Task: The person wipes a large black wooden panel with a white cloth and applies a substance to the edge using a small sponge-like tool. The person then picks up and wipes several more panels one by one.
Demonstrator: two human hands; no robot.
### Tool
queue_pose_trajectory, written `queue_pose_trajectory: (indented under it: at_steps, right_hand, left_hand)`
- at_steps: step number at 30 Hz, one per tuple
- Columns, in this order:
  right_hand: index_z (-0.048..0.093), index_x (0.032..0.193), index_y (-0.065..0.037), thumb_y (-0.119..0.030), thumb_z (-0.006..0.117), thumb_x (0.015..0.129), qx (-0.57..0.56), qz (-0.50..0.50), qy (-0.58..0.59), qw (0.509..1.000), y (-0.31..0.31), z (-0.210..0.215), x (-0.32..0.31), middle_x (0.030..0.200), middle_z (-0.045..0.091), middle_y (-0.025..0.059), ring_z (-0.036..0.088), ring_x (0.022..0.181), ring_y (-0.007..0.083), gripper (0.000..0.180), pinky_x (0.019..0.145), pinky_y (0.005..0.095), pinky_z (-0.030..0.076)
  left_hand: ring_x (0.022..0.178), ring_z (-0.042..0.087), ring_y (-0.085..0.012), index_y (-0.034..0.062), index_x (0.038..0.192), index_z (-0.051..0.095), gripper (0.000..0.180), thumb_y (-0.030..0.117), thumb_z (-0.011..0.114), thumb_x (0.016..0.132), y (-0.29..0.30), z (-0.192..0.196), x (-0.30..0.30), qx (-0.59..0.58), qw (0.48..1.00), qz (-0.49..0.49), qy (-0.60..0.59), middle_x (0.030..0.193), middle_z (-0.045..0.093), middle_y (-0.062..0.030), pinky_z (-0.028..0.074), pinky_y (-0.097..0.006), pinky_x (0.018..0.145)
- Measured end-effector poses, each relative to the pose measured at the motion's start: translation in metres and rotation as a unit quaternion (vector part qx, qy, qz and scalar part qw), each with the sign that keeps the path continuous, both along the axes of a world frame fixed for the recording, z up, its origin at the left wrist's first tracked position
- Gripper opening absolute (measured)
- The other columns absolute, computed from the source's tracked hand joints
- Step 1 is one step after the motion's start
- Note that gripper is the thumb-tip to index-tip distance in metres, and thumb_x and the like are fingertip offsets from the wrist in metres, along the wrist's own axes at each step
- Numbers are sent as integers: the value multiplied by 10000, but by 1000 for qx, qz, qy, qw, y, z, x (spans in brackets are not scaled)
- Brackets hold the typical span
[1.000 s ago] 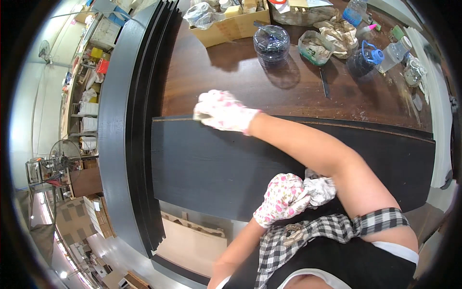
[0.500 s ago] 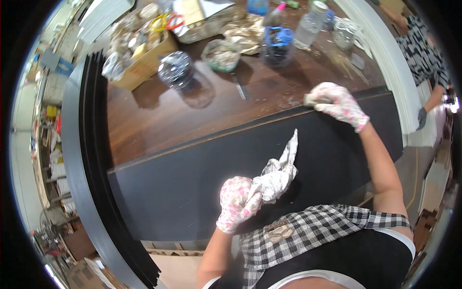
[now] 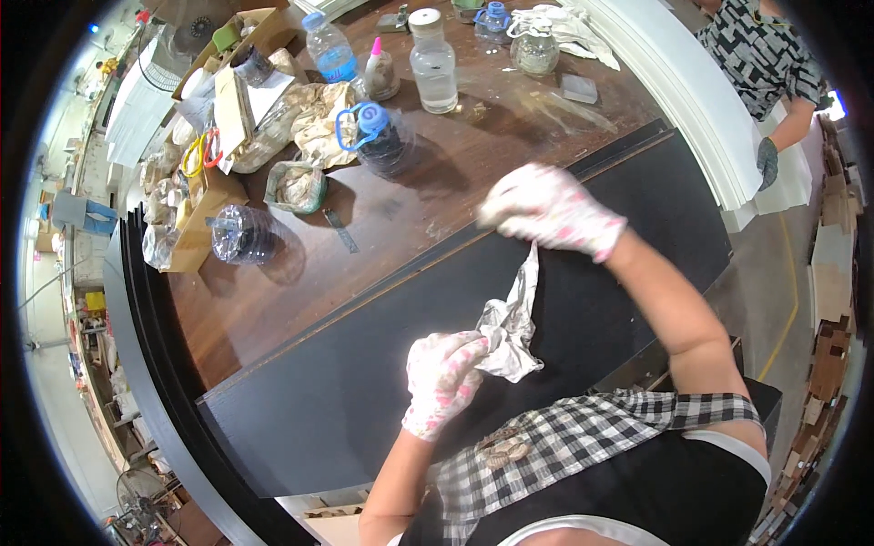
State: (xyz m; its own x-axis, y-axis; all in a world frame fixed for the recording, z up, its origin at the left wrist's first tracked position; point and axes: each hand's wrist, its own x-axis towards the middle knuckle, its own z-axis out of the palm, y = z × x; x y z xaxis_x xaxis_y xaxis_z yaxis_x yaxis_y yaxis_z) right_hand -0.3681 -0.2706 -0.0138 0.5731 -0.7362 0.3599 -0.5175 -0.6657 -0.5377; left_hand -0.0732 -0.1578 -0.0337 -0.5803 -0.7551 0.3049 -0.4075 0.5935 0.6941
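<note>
Now I'm seeing crumpled white cloth (image 3: 510,329) gripped in the floral-gloved left hand (image 3: 444,375), over the smooth, flat black panel (image 3: 346,400). Near the panel's long edge, the right hand (image 3: 551,212) is curled but blurred; I can't tell whether it holds anything.

A long board (image 3: 364,382) lies along the near side of a wooden table (image 3: 282,314), with a stack of panels (image 3: 173,391) past its left end. Over the board, a cloth (image 3: 510,332) extends from the left hand (image 3: 446,378) toward the right hand (image 3: 551,214), at the far edge. Behind, on the table, left to right: cardboard box (image 3: 208,227), handled jug (image 3: 384,153), capped bottle (image 3: 433,77), glass jar (image 3: 535,55). A co-worker (image 3: 760,64) is at far right.
</note>
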Motion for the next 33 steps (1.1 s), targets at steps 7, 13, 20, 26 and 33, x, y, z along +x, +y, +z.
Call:
queue_pose_trajectory:
  at_steps: [7, 13, 20, 26, 33]
  right_hand:
    - [730, 981, -171, -208, 725, 842, 17, -66, 71, 995, -1, 2, -41, 1022, 707, 37, 659, 1003, 260, 143, 907, 400, 523]
    - [736, 999, -139, -207, 703, 845, 14, -177, 121, 977, 12, 6, -131, 1010, 714, 59, 656, 1020, 269, 172, 921, 406, 517]
    - [754, 960, -211, -274, 606, 884, 16, -338, 227, 913, 17, 8, -217, 935, 677, 91, 664, 915, 296, 179, 830, 425, 556]
    - [746, 959, -210, -307, 619, 917, 8, -294, 222, 930, 21, 7, -206, 939, 654, 97, 668, 936, 299, 166, 792, 437, 561]
    - [747, 981, -165, -283, 612, 905, 121, -489, 177, 846, 20, 20, -315, 1064, 678, 92, 639, 962, 317, 195, 827, 456, 527]
  left_hand:
    - [885, 615, -297, 115, 955, 680, 340, 213, 838, 670, 6, 17, -39, 39, 998, 29, -46, 980, 688, -69, 474, -423, 792]
    - [831, 601, -302, 110, 920, 667, 254, 142, 799, 705, -1, 5, -71, 20, 993, 62, -96, 881, 657, -72, 471, -418, 772]
    - [765, 568, -281, 107, 1133, 739, 392, 51, 689, 748, -8, 17, -104, -15, 989, 73, -125, 813, 597, -63, 469, -409, 756]
    - [836, 607, -253, 91, 1053, 743, 249, 69, 677, 814, -10, 15, -111, 25, 993, 86, -74, 865, 667, -66, 484, -373, 811]
    - [817, 623, -259, 113, 1011, 756, 263, 51, 710, 759, -7, 16, -115, 36, 990, 123, -53, 855, 681, -67, 497, -389, 793]
